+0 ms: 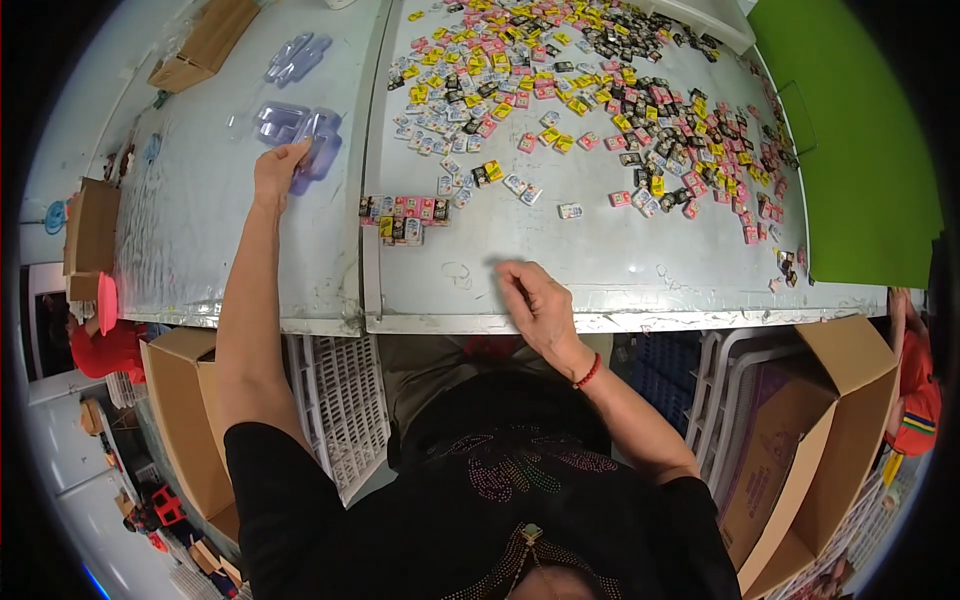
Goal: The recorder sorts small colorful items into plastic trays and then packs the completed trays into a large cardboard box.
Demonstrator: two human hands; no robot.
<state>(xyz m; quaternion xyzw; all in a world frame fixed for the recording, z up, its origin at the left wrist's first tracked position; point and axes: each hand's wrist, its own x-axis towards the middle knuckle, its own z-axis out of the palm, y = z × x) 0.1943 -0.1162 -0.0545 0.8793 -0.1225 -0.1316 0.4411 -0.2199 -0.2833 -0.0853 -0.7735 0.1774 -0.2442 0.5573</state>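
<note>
My left hand (pixel 277 170) is stretched out to the left and grips a clear plastic blister tray (pixel 300 135) lying on the grey table (pixel 560 270). More clear trays (pixel 296 55) lie farther back. My right hand (pixel 530 298) rests near the table's front edge with its fingers curled, holding nothing that I can see. A short row of small pink, yellow and black packets (pixel 405 215) lies between the two hands. Many more such packets (pixel 590 95) are scattered over the far half of the table.
A green board (pixel 860 150) lies at the right. Open cardboard boxes stand at the lower right (pixel 810 440), the lower left (pixel 185 420) and the far left (pixel 95 225). White plastic crates (pixel 340 400) stand under the table edge. A person in red sits at each side.
</note>
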